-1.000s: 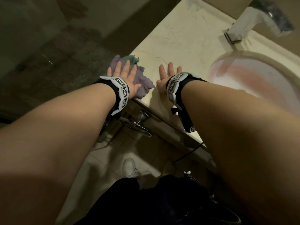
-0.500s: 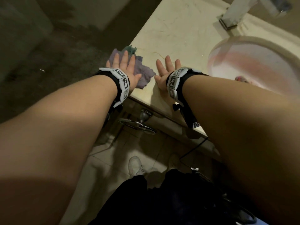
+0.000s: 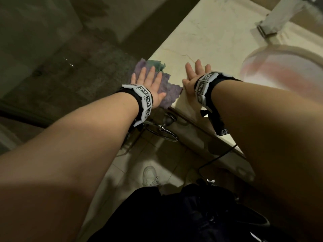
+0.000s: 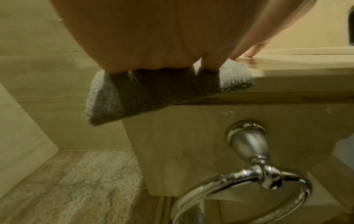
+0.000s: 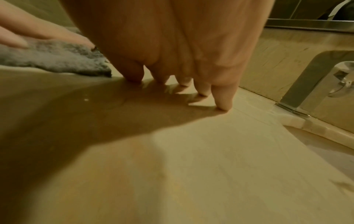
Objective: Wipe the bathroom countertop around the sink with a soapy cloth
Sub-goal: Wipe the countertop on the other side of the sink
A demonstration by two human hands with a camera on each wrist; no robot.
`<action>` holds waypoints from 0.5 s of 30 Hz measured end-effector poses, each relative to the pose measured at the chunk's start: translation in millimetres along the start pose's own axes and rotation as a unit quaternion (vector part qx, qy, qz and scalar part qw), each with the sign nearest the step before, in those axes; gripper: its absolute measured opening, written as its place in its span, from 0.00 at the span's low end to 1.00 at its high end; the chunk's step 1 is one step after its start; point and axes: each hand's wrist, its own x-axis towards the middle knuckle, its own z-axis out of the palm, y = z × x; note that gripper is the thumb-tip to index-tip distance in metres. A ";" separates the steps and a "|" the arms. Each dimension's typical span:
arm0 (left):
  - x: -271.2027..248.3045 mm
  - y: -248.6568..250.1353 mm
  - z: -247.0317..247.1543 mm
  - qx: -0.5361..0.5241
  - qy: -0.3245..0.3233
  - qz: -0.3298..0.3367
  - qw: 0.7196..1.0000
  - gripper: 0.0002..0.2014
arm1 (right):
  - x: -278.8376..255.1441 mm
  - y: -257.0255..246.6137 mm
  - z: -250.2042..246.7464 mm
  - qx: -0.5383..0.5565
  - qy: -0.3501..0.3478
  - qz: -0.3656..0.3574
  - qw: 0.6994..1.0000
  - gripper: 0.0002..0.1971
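Both hands flat on the marble tabletop (image 3: 218, 32), palms down. Left hand (image 3: 150, 84) w/ fingers straight & spread, pressing the purple-and-teal cloth (image 3: 167, 92) at the tabletop's left front corner; part of the cloth hangs over the edge, seen from the left wrist view (image 4: 134, 97). Right hand (image 3: 194, 74) just beside the cloth, fingers straight, tips touching bare stone (image 5: 223, 104), holding nothing. A few droplets on the stone near them. Sink (image 3: 286, 70) to the right of the right hand, well apart from the cloth; chrome faucet (image 3: 279, 20) at its back edge. Below the corner, a chrome towel ring (image 4: 254, 178) on the vanity front. On the floor: tiles, a speckled bath mat (image 4: 91, 181), a white sneaker (image 3: 149, 175).
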 end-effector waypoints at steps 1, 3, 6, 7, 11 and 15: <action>1.5 0.2 -0.7 -0.002 0.001 0.000 1.000 0.35 | 1.7 -1.1 0.9 0.014 0.010 -0.011 1.000 0.32; 6.5 1.4 -2.2 -0.007 0.007 -0.001 1.000 0.35 | 3.1 -3.1 1.7 0.000 0.001 -0.009 1.000 0.31; 19.2 4.4 -6.0 -0.012 0.022 -0.006 1.000 0.34 | 1.8 -5.2 0.1 -0.030 -0.034 0.045 0.998 0.31; 24.0 5.1 -8.0 -0.012 0.027 -0.006 1.000 0.34 | 2.8 -5.6 -0.6 -0.016 -0.038 0.056 0.998 0.31; 42.5 7.5 -18.1 -0.010 0.036 0.001 0.999 0.34 | 5.4 -3.7 -0.5 0.008 -0.040 0.059 0.997 0.31; 57.0 9.1 -27.4 -0.019 0.040 0.000 0.999 0.34 | 8.4 -0.6 -1.2 0.021 -0.043 0.060 0.997 0.30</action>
